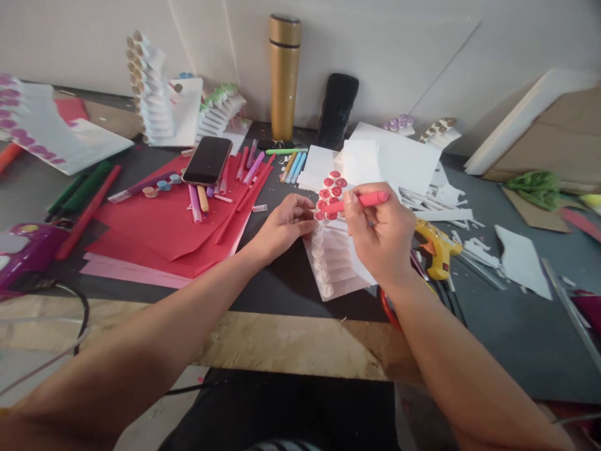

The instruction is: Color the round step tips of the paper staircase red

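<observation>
My right hand (382,228) grips a red felt-tip marker (370,199), its tip over a white paper craft piece (335,263). Rows of rolled paper ends run along that piece. The upper ends (334,183) are coloured red, while the lower ones (321,264) are white. My left hand (293,225) is closed at the craft's left edge, thumb and fingers pinching beside the rolls. Part of the craft is hidden behind my right hand.
Red paper sheets (141,219) with loose markers and a phone (207,161) lie to the left. A yellow glue gun (439,247) rests right of my right hand. A gold bottle (284,75) stands at the back. Paper scraps (523,260) lie at the right.
</observation>
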Action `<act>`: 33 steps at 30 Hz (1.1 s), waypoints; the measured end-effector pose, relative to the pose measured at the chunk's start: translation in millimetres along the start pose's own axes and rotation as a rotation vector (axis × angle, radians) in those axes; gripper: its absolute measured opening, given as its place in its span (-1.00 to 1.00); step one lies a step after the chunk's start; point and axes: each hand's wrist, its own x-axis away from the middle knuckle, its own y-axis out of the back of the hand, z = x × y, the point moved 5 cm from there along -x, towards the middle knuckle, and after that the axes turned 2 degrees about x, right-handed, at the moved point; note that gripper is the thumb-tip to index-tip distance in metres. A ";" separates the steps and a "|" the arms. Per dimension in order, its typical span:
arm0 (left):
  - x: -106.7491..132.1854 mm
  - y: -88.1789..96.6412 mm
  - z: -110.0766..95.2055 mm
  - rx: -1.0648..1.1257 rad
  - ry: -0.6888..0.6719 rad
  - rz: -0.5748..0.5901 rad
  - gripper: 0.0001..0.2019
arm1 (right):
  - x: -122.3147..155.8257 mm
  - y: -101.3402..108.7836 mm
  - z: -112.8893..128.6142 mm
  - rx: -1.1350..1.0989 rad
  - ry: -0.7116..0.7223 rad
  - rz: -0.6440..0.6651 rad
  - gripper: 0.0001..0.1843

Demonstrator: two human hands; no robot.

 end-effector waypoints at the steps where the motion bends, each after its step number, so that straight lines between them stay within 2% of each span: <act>1: 0.2 0.1 0.2 -0.005 0.000 -0.002 -0.75 | 0.1 -0.7 -0.6 -0.016 -0.014 0.007 -0.84; 8: 2.9 -4.8 -1.0 0.038 0.012 0.049 -0.77 | -0.8 -4.0 0.3 -0.031 -0.021 0.048 -0.83; 16: 2.2 -5.0 -0.4 0.043 0.012 0.042 -0.76 | 1.2 -7.4 -2.7 -0.034 -0.037 0.080 -0.85; 24: 1.9 -4.6 0.6 0.055 0.003 0.053 -0.76 | -1.4 -3.1 -1.2 0.003 -0.016 0.034 -0.82; 33: 1.9 -4.6 -0.3 0.045 0.003 0.050 -0.76 | -0.5 -4.6 -2.3 0.000 -0.025 0.050 -0.81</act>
